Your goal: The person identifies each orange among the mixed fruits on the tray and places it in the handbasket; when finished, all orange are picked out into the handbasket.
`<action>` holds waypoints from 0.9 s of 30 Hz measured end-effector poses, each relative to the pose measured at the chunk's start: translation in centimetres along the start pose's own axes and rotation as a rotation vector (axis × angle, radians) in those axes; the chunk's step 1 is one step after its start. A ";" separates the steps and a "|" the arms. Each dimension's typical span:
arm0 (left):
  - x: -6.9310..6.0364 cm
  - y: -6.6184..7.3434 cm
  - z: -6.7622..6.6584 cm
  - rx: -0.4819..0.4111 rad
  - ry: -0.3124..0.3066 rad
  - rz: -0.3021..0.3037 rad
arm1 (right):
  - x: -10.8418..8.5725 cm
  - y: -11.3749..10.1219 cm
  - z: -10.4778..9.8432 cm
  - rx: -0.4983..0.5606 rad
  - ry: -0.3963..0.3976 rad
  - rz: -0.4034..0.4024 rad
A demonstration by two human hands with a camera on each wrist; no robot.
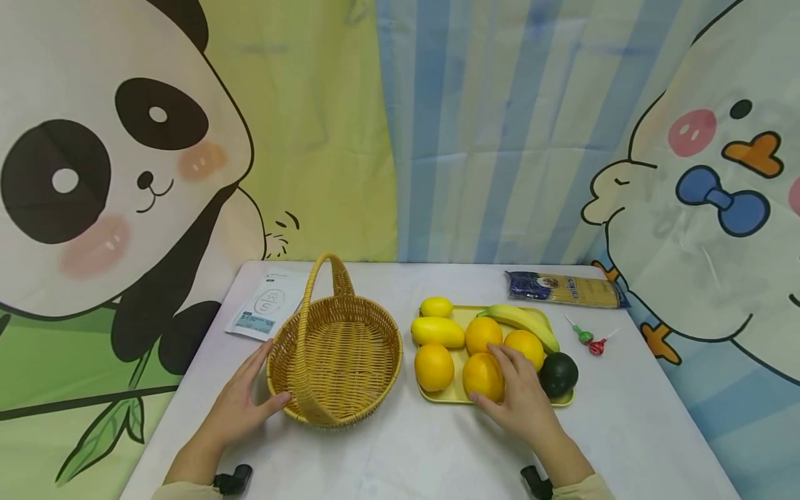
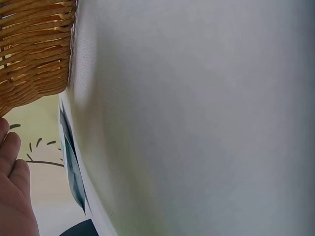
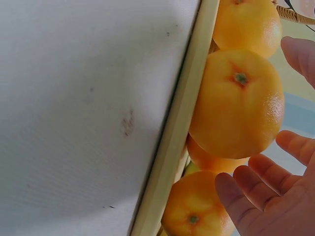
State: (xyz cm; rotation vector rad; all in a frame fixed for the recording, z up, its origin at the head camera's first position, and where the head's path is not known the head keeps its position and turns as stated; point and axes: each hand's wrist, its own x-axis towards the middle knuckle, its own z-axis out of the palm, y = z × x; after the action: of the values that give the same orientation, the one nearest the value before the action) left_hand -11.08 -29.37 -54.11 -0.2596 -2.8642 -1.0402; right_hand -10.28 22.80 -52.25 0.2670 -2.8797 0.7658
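My left hand (image 1: 240, 403) is at the left side of a wicker basket (image 1: 392, 371), fingers extended along its rim and thumb near its front. In the left wrist view the fingers of this hand (image 2: 15, 196) lie straight by the basket (image 2: 34, 54). My right hand (image 1: 521, 399) reaches over the front orange (image 1: 482, 378) on a yellow tray (image 1: 450, 397). The right wrist view has the thumb apart from that orange (image 3: 236, 108), with the spread fingers (image 3: 266, 177) close to its side. Other oranges (image 1: 434, 368) lie around it.
The tray also bears a banana (image 1: 521, 321), a dark green avocado (image 1: 558, 375), a yellow oblong fruit (image 1: 437, 332) and a lemon (image 1: 436, 306). Two lollipops (image 1: 585, 337) lie to its right, a pasta packet (image 1: 565, 289) behind. A white pouch (image 1: 265, 305) lies left of the basket.
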 end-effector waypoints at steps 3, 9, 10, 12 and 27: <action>0.0 -0.1 0.0 -0.002 -0.002 -0.003 | 0.0 0.0 0.2 0.002 -0.011 0.013; 0.0 -0.1 0.0 -0.001 -0.001 -0.005 | -0.1 0.0 0.5 -0.001 -0.020 0.019; 0.0 -0.2 0.0 0.000 0.000 -0.003 | -0.1 0.0 0.5 -0.002 -0.022 0.020; 0.0 -0.2 0.1 0.002 0.002 -0.004 | -0.2 0.0 0.5 -0.003 -0.025 0.022; 0.0 -0.3 0.1 0.017 0.000 -0.006 | -0.4 0.6 1.6 0.002 -0.029 0.045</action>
State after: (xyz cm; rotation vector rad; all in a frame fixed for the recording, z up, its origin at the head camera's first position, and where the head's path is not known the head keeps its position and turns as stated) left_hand -11.16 -29.48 -54.36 -0.2493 -2.8744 -1.0160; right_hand -10.18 22.58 -53.96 0.2168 -2.9218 0.7787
